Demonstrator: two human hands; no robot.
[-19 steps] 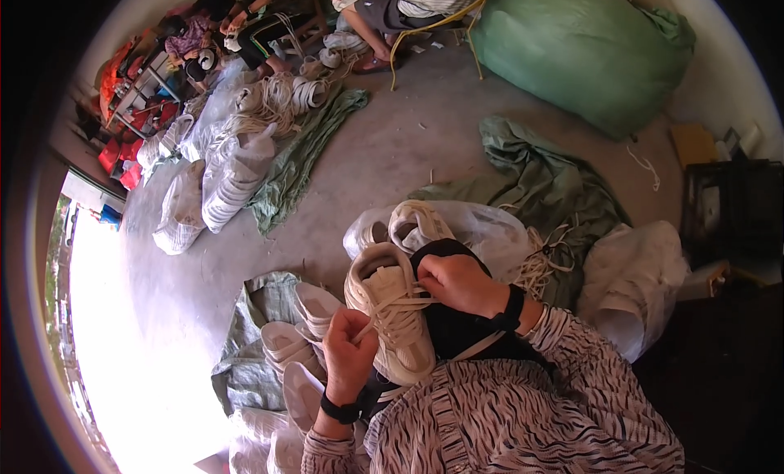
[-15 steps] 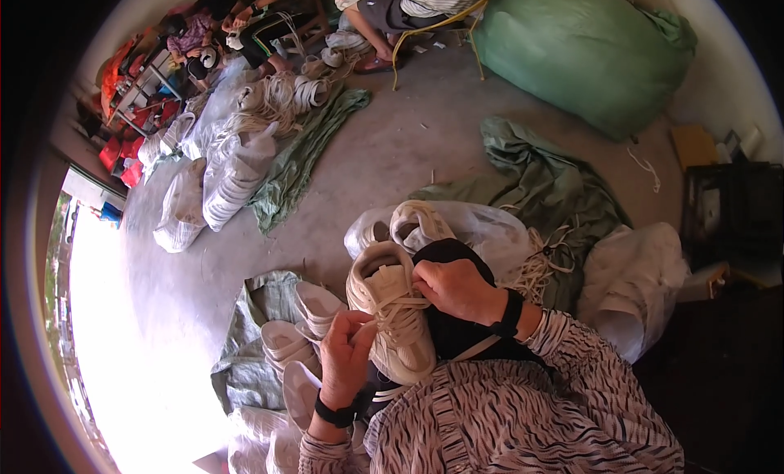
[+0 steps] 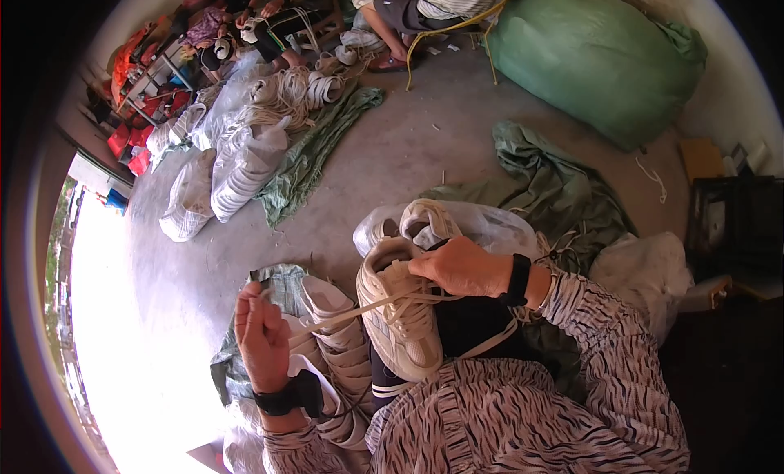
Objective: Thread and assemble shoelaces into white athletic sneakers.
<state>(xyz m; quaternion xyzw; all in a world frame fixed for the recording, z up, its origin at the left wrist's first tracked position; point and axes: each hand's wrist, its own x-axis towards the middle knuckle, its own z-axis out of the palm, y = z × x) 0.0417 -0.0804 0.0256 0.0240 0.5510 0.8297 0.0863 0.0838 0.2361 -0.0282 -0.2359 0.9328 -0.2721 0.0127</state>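
Note:
A cream sneaker [image 3: 415, 347] rests on my lap with its toe toward me and its opening away. Its flat pale shoelace [image 3: 347, 315] runs taut from the eyelets out to the left. My left hand [image 3: 263, 335], raised left of the shoe, is closed in a pinch on the lace. My right hand [image 3: 461, 266] is closed at the upper eyelets beside the tongue, gripping the shoe's edge; its fingertips are partly hidden. A second cream sneaker [image 3: 429, 221] lies just beyond, at a clear plastic bag [image 3: 498, 221].
Stacked shoe uppers [image 3: 339, 335] stand close to my left arm. Loose laces and green cloth [image 3: 563, 180] lie ahead on the right, near a big green sack [image 3: 600, 66]. Far left, bagged shoes [image 3: 253, 155] lie before seated people. A white bag [image 3: 641, 270] sits right.
My left hand has pulled away from the shoe to the left, drawing the lace out straight. My right hand stays at the eyelets. The view has shifted slightly.

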